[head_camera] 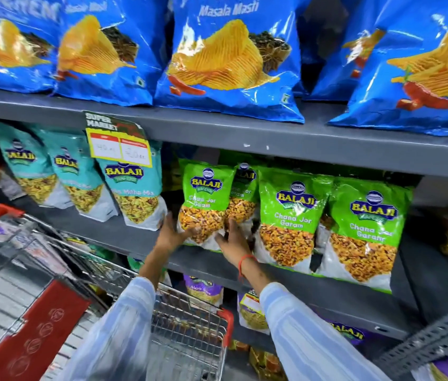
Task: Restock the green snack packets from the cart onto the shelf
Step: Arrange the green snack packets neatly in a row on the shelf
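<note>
A green Balaji Chana Jor Garam packet (206, 199) stands upright on the grey middle shelf (146, 237), held at its lower corners. My left hand (170, 232) grips its bottom left edge. My right hand (232, 240) presses its bottom right, fingers partly against a second green packet (244, 193) behind it. Two more green packets (288, 215) (362, 232) stand to the right on the same shelf. The wire cart (187, 325) with red corners sits below my arms; its contents are mostly hidden.
Teal Balaji mix packets (132, 188) stand left of the green ones, under a yellow price tag (119, 147). Blue wafer bags (228, 59) fill the shelf above. Purple packets (203, 290) sit on the shelf below. A gap lies between teal and green packets.
</note>
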Demonstrator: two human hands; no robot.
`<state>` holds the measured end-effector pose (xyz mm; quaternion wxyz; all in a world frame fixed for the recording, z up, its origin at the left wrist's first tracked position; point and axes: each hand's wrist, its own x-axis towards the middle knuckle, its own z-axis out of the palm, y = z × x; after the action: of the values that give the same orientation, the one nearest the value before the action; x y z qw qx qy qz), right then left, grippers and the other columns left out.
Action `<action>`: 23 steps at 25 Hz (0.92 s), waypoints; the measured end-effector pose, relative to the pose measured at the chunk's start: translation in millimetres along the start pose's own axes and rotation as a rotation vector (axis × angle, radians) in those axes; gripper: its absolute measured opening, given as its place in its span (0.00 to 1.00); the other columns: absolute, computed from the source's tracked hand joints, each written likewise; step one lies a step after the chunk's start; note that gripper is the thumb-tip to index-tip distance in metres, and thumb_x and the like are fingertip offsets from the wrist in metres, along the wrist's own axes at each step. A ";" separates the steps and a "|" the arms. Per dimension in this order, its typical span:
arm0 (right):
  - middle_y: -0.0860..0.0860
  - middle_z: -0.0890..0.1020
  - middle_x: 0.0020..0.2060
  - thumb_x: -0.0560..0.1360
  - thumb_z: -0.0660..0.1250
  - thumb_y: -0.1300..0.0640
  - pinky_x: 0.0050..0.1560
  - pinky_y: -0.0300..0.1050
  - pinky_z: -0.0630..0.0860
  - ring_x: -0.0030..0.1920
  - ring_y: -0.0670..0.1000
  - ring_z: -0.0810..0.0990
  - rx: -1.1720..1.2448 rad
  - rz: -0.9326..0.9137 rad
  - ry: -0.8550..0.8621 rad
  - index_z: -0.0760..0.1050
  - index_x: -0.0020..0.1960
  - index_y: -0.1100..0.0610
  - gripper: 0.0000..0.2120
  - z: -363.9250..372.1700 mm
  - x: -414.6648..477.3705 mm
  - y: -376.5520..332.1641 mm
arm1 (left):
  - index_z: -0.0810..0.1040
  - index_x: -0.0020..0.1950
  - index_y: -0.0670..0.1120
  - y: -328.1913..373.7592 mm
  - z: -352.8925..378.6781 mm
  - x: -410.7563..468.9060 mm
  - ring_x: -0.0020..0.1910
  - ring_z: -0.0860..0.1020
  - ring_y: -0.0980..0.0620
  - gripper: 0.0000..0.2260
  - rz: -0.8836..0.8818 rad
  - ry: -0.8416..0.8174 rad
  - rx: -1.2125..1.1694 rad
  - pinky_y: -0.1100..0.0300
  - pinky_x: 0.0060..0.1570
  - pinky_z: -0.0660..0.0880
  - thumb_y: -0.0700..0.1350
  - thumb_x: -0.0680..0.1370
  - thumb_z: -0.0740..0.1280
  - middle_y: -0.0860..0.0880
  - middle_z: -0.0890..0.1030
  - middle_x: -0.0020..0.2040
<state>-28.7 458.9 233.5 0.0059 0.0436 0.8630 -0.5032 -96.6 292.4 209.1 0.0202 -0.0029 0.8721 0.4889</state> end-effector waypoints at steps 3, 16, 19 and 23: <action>0.59 0.66 0.72 0.76 0.64 0.59 0.66 0.47 0.67 0.69 0.59 0.68 0.031 0.051 -0.056 0.54 0.73 0.61 0.31 13.5 8.2 7.0 | 0.73 0.59 0.35 -14.8 -6.4 -0.5 0.59 0.74 0.47 0.26 0.065 -0.101 0.016 0.65 0.53 0.66 0.38 0.65 0.77 0.36 0.77 0.61; 0.62 0.71 0.66 0.74 0.65 0.66 0.64 0.49 0.69 0.66 0.60 0.71 0.096 0.103 0.410 0.61 0.68 0.65 0.25 8.8 -17.0 33.7 | 0.69 0.66 0.42 31.4 21.4 -11.2 0.65 0.73 0.47 0.42 0.016 -0.197 -0.365 0.49 0.65 0.72 0.54 0.56 0.77 0.43 0.75 0.66; 0.61 0.69 0.69 0.74 0.64 0.68 0.67 0.49 0.67 0.68 0.59 0.69 0.155 0.093 0.395 0.58 0.70 0.65 0.27 9.0 -17.2 32.7 | 0.64 0.70 0.42 83.3 8.7 4.6 0.68 0.69 0.50 0.34 0.046 -0.027 -0.528 0.62 0.63 0.71 0.49 0.69 0.73 0.44 0.70 0.70; 0.59 0.67 0.70 0.74 0.64 0.68 0.69 0.48 0.66 0.70 0.57 0.68 0.186 0.077 0.363 0.55 0.72 0.64 0.29 4.9 -20.8 30.8 | 0.70 0.64 0.35 124.4 -0.5 27.4 0.53 0.77 0.49 0.18 0.018 0.017 -0.682 0.55 0.60 0.72 0.41 0.77 0.64 0.42 0.78 0.58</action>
<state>-5.6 468.3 205.5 -0.1346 0.1667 0.7974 -0.5641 -127.1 357.3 314.4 0.0066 -0.0059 0.6587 0.7524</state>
